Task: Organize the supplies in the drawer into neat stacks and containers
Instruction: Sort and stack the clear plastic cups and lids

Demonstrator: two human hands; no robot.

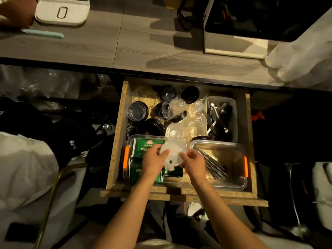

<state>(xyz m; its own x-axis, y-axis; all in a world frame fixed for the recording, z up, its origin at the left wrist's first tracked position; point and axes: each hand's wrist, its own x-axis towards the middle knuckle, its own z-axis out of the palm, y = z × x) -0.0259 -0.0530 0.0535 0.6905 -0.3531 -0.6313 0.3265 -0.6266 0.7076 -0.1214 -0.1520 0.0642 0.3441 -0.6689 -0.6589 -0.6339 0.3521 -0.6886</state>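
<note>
The wooden drawer [115, 141] stands pulled out below the counter. Over its front middle, my left hand [154, 162] and my right hand [194, 163] both pinch a stack of white plastic cup lids [173, 152] at its edges. Under my left hand lies a clear box [130, 139] with orange clips, filled with green packets [149, 143]. A second clear box [233, 184] at the front right holds dark sticks [213, 164]. Behind them lie loose clear cups [175, 107], black lids [190, 94] and dome lids [175, 130].
A grey bin [235, 105] at the drawer's back right holds cutlery. On the counter are a white scale [62, 12], a pale green strip [42, 33], a white box [233, 38] and stacked clear cups in a sleeve [301, 58]. Another person's hand [16, 11] shows top left.
</note>
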